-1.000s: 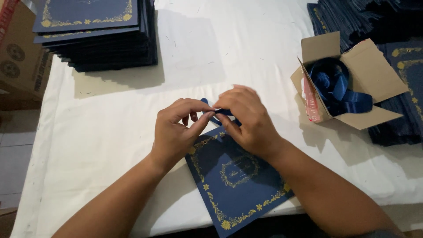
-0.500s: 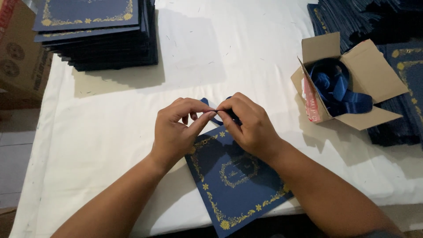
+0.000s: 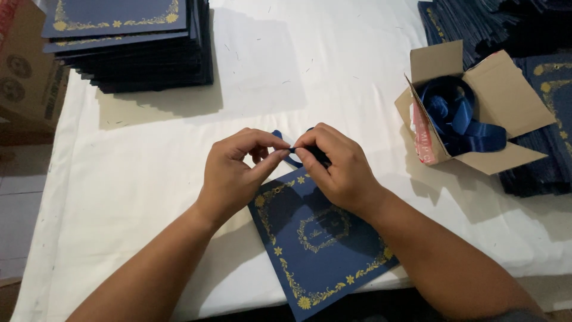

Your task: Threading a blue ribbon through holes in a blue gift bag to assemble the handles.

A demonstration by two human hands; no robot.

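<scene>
A dark blue card with gold floral edging lies tilted on the white tablecloth near the front edge. At its top edge sits a small blue ribbon. My left hand and my right hand meet over that edge, and both pinch the ribbon between thumb and fingertips. The fingers hide most of the ribbon; only a loop shows above them.
A tall stack of the same blue cards stands at the back left. An open cardboard box holding blue ribbon sits at the right, with more blue cards behind and under it. A brown carton stands off the table's left edge.
Both hands stay over the card's top edge. The fingertips have drawn closer together on the ribbon, with small shifts of the fingers only.
</scene>
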